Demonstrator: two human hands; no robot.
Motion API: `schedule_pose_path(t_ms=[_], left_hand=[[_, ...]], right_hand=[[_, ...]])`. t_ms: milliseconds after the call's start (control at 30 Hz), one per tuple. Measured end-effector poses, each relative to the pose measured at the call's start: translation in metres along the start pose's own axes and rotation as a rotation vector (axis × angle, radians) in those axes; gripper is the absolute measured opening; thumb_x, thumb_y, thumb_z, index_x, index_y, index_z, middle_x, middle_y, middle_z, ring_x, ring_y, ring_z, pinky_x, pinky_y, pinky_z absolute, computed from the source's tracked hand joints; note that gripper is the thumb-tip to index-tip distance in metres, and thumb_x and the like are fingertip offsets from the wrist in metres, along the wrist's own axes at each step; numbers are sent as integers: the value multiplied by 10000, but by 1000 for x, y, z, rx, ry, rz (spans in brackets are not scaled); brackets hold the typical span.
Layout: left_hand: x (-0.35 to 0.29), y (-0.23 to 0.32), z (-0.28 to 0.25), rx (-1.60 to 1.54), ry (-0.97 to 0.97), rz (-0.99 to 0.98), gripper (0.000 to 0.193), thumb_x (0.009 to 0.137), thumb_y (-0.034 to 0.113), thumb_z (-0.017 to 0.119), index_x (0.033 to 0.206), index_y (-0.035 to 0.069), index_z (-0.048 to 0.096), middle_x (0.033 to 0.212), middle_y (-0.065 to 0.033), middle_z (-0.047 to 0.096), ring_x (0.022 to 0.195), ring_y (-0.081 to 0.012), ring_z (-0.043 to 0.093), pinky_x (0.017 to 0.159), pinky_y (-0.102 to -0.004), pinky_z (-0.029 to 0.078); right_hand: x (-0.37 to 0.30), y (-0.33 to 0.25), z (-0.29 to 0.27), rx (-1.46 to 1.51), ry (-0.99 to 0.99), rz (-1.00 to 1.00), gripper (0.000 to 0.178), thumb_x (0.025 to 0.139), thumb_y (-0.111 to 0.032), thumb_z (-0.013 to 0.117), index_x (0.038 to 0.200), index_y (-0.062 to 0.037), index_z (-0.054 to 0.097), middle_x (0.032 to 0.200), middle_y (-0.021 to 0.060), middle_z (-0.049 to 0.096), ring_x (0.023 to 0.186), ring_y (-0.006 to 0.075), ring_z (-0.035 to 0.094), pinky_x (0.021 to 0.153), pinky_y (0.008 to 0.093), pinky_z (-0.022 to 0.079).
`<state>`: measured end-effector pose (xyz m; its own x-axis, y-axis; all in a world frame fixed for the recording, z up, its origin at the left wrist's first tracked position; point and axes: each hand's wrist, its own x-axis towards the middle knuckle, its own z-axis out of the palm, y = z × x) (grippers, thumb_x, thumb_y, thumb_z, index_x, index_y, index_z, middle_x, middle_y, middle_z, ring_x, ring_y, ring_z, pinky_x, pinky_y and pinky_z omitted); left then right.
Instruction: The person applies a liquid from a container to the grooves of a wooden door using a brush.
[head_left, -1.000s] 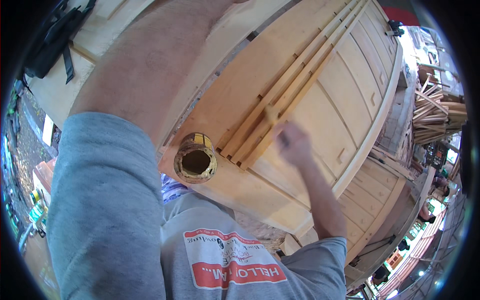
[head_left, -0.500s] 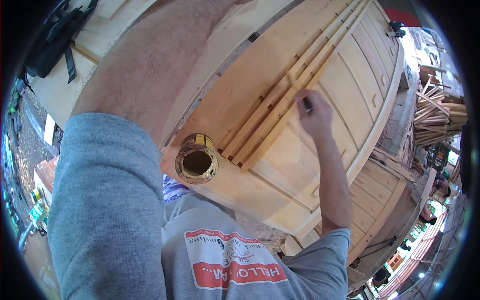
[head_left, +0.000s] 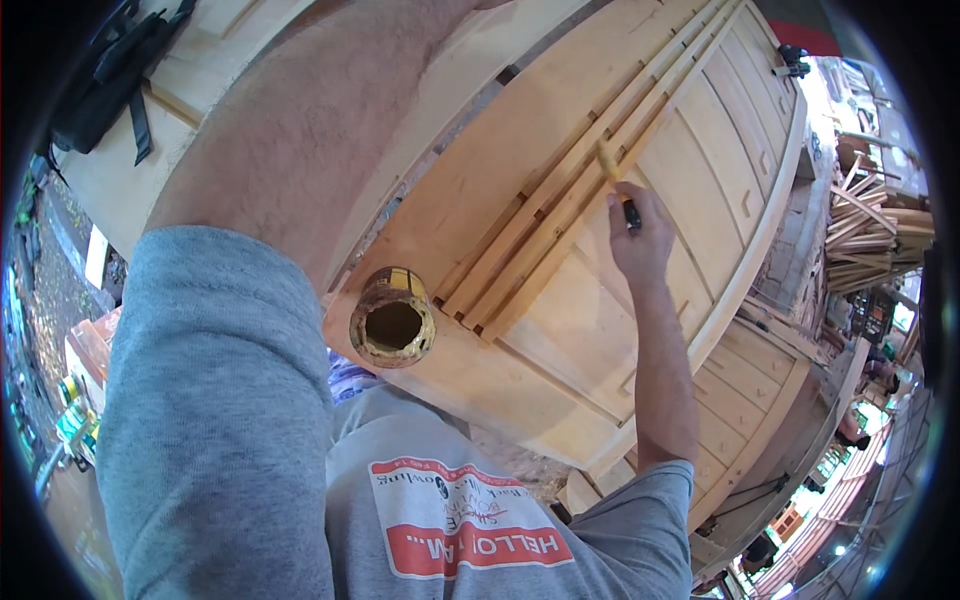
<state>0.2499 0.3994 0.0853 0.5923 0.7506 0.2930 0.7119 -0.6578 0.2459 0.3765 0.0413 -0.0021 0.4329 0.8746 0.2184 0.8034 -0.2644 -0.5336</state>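
Observation:
My right hand (head_left: 643,236) is closed around a paintbrush (head_left: 608,164). Its dark handle end shows in the grip, and its pale yellowish end reaches up and left over long wooden strips (head_left: 545,232). Whether the brush touches the strips is hard to tell. These notched strips lie side by side across a wooden door panel (head_left: 590,310). Near the strips' lower ends stands an open paint can (head_left: 394,330), its rim crusted with dried paint. My left forearm (head_left: 290,130) stretches up past the can and leaves through the top edge, hiding the left hand.
Another pale panel (head_left: 500,45) lies left of the strips, with a gap between. A black bag (head_left: 110,90) rests at the upper left. Right of the panel is a drawer-fronted cabinet (head_left: 740,400). Farther right are a pile of wood offcuts (head_left: 870,225) and people.
My right hand has moved slightly up and right with the paintbrush, along the strips. The brush was blurred before and is sharper now. The can and left arm stay put.

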Motion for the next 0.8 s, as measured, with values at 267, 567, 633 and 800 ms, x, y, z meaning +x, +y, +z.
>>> schedule_pose_path(t_ms=[267, 567, 633, 800], left_hand=[[-1, -2, 5, 16, 6, -12, 561, 863, 400, 691, 1326, 86, 647, 1409, -205, 552, 1361, -358, 480, 1148, -564, 337], [0, 6, -4, 67, -44, -5, 572, 863, 419, 695, 1336, 101, 644, 1401, -196, 557, 1370, -350, 476, 1147, -561, 342], [0, 7, -1, 75, -30, 0, 566, 868, 422, 688, 1334, 103, 644, 1401, -193, 559, 1366, -350, 480, 1144, -562, 341], [1, 1, 13, 66, 35, -1, 566, 876, 435, 676, 1338, 110, 644, 1404, -184, 559, 1372, -353, 478, 1153, -577, 325]], right_hand=[[-118, -97, 10, 402, -685, -144, 131, 846, -75, 773, 948, -128, 710, 847, 65, 699, 764, 265, 700, 674, 373, 587], [-33, -3, -3, 59, 44, 70, 72, 915, -87, 737, 986, -92, 723, 872, 100, 723, 737, 270, 712, 667, 370, 591], [-51, -8, -1, -46, -77, -56, 74, 904, -75, 727, 974, -97, 719, 876, 99, 720, 744, 301, 704, 663, 397, 590], [-148, -91, -8, 406, -639, -16, 102, 866, -80, 761, 955, -112, 720, 914, 72, 735, 795, 283, 715, 702, 372, 590]])
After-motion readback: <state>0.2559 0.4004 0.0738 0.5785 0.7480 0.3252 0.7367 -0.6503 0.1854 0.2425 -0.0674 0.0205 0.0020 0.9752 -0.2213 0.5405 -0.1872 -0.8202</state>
